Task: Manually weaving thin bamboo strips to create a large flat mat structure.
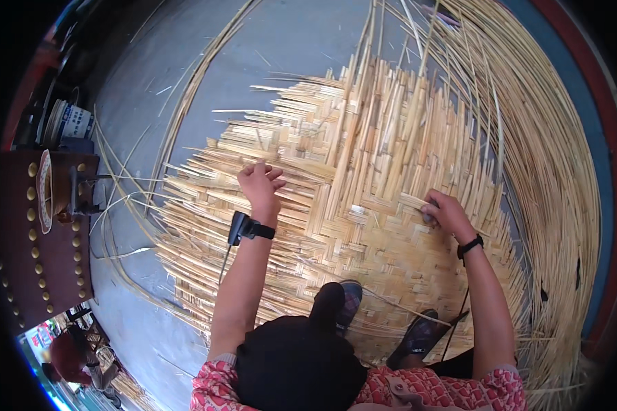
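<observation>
Shoes [419, 339] planted on the mat [384, 240], spread across the floor [301, 34], likely steady it; your left hand [260, 183] hangs loose-fingered over its left half, your right hand [447, 212] pinches a strip [412, 201] right of its middle.

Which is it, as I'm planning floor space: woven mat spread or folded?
Spread: the woven mat lies open across the grey floor, its strip ends fanning outward.

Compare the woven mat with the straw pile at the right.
The mat is woven, its strips crossing each other; the straw pile is unwoven, its strands running mostly alongside one another. The mat spreads wide and flat; the straw pile makes a long, narrower band. Both are pale yellow.
</observation>
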`<state>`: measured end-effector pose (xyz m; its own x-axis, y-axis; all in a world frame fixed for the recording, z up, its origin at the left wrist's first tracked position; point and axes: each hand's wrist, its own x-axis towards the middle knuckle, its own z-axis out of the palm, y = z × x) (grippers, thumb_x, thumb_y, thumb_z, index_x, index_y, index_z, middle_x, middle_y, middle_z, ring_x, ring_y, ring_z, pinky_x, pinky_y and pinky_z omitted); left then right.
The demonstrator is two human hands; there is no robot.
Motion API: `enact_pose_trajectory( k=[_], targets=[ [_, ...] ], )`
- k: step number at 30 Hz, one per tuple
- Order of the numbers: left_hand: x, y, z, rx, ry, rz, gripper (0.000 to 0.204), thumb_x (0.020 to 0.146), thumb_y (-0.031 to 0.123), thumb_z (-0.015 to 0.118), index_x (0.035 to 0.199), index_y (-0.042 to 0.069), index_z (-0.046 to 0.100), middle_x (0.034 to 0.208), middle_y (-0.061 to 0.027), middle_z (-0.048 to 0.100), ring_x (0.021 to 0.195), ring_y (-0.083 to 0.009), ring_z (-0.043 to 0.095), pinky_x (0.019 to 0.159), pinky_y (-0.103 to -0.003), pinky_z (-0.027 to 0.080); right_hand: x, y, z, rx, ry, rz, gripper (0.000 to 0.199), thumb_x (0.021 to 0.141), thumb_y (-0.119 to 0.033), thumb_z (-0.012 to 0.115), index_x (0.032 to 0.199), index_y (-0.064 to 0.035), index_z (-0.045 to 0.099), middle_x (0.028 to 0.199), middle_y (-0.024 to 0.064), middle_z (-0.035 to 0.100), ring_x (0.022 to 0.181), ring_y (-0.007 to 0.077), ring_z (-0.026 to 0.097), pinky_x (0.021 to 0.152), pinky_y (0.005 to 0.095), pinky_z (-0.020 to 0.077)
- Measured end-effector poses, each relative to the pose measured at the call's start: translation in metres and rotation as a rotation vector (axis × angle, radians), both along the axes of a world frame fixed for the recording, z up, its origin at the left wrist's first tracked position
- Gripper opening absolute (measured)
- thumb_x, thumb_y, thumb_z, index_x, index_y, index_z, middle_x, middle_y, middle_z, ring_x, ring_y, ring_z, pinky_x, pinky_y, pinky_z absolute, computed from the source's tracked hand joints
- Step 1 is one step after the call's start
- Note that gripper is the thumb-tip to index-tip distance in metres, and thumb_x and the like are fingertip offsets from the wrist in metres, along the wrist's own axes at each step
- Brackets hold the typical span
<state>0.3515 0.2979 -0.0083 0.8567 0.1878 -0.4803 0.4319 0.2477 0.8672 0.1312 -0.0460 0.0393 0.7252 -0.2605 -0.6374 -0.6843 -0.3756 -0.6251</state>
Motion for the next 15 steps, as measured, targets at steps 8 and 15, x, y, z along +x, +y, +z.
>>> enact_pose_trajectory(
  k=[8,15],
  targets=[
    [0.019,0.048,-0.036,-0.466,0.325,-0.384,0.014,0.095,0.012,0.062,0.102,0.001,0.059,0.09,-0.0104,0.066,0.072,-0.0174,0.066,0.06,-0.026,0.058,0.009,0.002,-0.027,0.04,-0.039,0.031,0.015,0.091,-0.016,0.064,0.088,-0.005,0.055,0.064,0.005,0.062,0.048,0.0144,0.057,0.044,0.0307,0.0443],
    [-0.039,-0.021,0.002,-0.128,-0.005,-0.348,0.025,0.092,0.003,0.065,0.115,0.002,0.055,0.096,-0.0091,0.067,0.085,-0.0197,0.069,0.069,-0.028,0.062,0.001,-0.011,-0.026,0.059,0.021,-0.027,0.017,0.092,-0.018,0.064,0.086,-0.0062,0.055,0.064,0.0026,0.062,0.05,0.0123,0.057,0.045,0.0291,0.0444]
  ],
)
